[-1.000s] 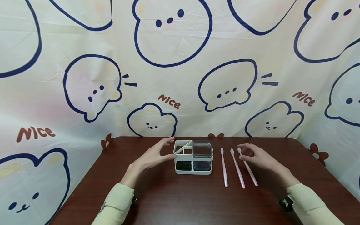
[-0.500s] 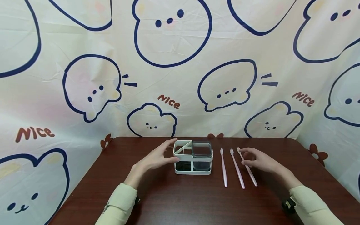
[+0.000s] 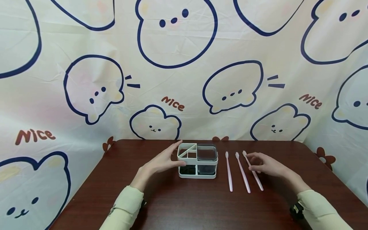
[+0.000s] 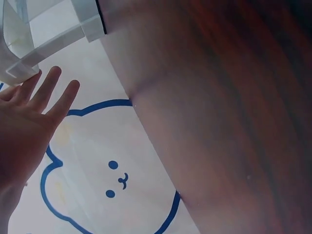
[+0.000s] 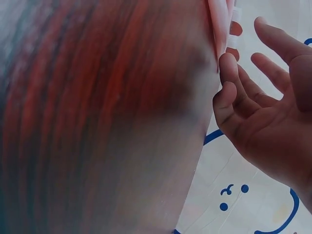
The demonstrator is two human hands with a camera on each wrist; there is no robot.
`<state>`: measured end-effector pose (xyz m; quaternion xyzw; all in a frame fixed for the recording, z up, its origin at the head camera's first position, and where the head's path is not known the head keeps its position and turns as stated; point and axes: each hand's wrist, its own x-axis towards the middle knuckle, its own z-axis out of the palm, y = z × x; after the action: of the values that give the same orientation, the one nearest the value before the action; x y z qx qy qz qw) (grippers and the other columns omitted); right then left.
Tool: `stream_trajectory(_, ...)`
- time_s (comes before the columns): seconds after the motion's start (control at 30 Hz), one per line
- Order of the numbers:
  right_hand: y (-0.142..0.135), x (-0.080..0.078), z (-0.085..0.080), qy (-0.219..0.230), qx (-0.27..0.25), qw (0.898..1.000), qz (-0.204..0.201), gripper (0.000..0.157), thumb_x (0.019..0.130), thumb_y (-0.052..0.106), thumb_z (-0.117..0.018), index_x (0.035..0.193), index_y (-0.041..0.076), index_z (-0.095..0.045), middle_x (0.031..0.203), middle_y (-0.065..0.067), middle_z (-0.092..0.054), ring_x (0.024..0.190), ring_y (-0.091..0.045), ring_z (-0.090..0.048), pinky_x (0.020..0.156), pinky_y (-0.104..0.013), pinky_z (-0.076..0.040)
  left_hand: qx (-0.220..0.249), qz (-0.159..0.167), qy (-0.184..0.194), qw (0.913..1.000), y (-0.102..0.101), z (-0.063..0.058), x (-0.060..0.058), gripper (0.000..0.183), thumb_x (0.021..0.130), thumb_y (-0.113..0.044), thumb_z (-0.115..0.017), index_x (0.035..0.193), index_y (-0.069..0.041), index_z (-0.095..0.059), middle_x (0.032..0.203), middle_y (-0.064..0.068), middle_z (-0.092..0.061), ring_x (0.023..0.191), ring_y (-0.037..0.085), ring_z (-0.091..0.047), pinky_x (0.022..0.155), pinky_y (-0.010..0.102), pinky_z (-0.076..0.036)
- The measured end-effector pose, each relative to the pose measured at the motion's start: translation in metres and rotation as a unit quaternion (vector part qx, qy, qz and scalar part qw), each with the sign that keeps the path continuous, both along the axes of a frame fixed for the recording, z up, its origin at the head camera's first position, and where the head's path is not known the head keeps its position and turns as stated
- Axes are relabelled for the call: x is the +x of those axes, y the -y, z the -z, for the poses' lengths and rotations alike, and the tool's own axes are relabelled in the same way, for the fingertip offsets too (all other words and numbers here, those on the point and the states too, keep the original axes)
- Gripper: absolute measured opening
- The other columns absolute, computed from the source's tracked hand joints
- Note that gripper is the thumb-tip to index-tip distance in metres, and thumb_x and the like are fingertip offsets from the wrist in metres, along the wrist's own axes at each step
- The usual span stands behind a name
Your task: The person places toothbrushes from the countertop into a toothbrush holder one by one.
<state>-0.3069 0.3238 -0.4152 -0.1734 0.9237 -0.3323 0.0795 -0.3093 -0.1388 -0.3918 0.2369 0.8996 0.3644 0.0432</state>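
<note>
A white two-tier organizer (image 3: 187, 162) stands on the table, with divided slots at its upper left and clear containers on its right. My left hand (image 3: 161, 161) spans its left end, thumb across the front and a fingertip at the back corner. In the left wrist view several fingers of that hand (image 4: 29, 117) stretch towards the white frame (image 4: 56, 44). Three pink toothbrushes lie right of the organizer: a left one (image 3: 229, 172), a middle one (image 3: 243, 172) and a right one (image 3: 257, 180). Over the right toothbrush hovers my right hand (image 3: 267, 164), thumb and fingers apart.
The dark brown table (image 3: 184, 207) reaches back to a cream cloth (image 3: 189, 83) printed with blue-outlined cartoon faces. The same cloth hangs along both sides. A dark device is strapped at each wrist.
My left hand has moved right, bringing its thumb onto the organizer's front. My right hand has shifted slightly right and down along the right toothbrush. Organizer and toothbrushes stay in place.
</note>
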Motion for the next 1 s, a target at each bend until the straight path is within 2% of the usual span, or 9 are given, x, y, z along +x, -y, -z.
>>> stream_trajectory(0.27, -0.001, -0.005, 0.001, 0.032, 0.001, 0.999, -0.016, 0.058, 0.094, 0.027, -0.068, 0.143, 0.005, -0.047, 0.109, -0.013, -0.059, 0.068, -0.021, -0.058, 0.055, -0.029, -0.048, 0.02, -0.007, 0.016, 0.9997, -0.001, 0.001, 0.0, 0.095, 0.08, -0.057, -0.076, 0.157, -0.032, -0.026, 0.162, 0.0, -0.029, 0.145, 0.031, -0.035, 0.113, 0.061, -0.034)
stream_trajectory(0.5, 0.001, -0.007, -0.001, 0.053, -0.004, 0.998, -0.02, 0.062, 0.094, 0.028, -0.069, 0.144, 0.003, -0.045, 0.105, -0.011, -0.058, 0.068, -0.02, -0.056, 0.053, -0.028, -0.045, 0.021, -0.009, 0.024, 0.9995, -0.001, 0.001, 0.0, 0.097, 0.079, -0.057, -0.077, 0.157, -0.03, -0.026, 0.163, 0.0, -0.028, 0.147, 0.03, -0.032, 0.114, 0.061, -0.032)
stream_trajectory(1.0, 0.001, -0.014, 0.003, 0.06, 0.014, 0.998, -0.035, 0.064, 0.093, 0.026, -0.069, 0.145, -0.002, -0.043, 0.096, -0.009, -0.055, 0.065, -0.016, -0.054, 0.051, -0.027, -0.045, 0.025, -0.012, 0.025, 0.9993, -0.003, 0.004, 0.0, 0.097, 0.079, -0.057, -0.076, 0.157, -0.031, -0.024, 0.163, -0.001, -0.026, 0.147, 0.029, -0.032, 0.114, 0.061, -0.032)
